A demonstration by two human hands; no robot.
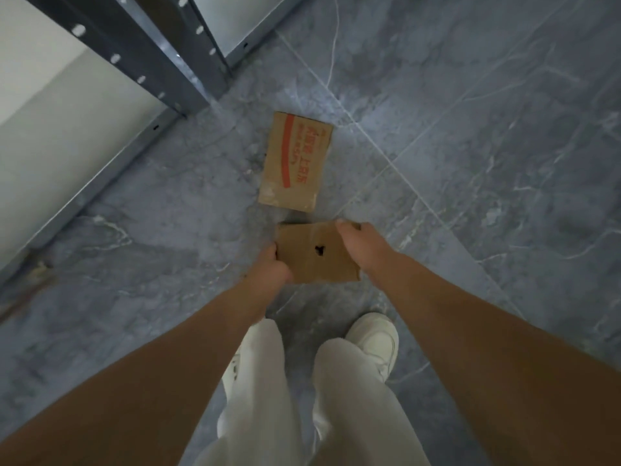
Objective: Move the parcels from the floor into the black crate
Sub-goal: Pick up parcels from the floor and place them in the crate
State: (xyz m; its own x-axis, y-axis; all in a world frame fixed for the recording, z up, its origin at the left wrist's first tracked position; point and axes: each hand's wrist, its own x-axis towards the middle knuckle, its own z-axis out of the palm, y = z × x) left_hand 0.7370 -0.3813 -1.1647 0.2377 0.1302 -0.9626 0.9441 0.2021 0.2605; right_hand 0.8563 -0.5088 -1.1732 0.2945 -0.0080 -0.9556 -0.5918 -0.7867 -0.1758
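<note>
Gripping one plain cardboard parcel [316, 260] with both hands, the person stands over the grey marbled floor [470, 129]. The left hand [274, 267] is closed round the parcel's left edge, with the thumb on the top face. The right hand [353, 242] is curled over the far right corner. A dark shadow on the floor just beyond the parcel's far edge suggests that the parcel is clear of the floor, but the view does not confirm this.

Task status:
- The task is judged to be partway through at most. One parcel is in hand and not yet delivered.
- A second parcel with red print [295, 161] lies flat on the floor, just beyond the held one and apart from it. No hand touches it. It remains to be moved.
- Parcels outside this view, if any, cannot be counted.

Containers:
- The black crate is not in view. Its position and its contents cannot be stated.
- Both parcels are closed, so their contents are hidden. The held parcel has a small, ragged dark hole in its top face; nothing can be made out through it.

Surroundings: a grey metal shelving frame [134, 52] with punched uprights stands at the upper left, near the printed parcel. The person's white trousers [258, 398] and a white shoe [376, 341] show below the hands.

Remaining steps, as judged: carry the held parcel to the crate, place it inside, then come back for the printed parcel.
</note>
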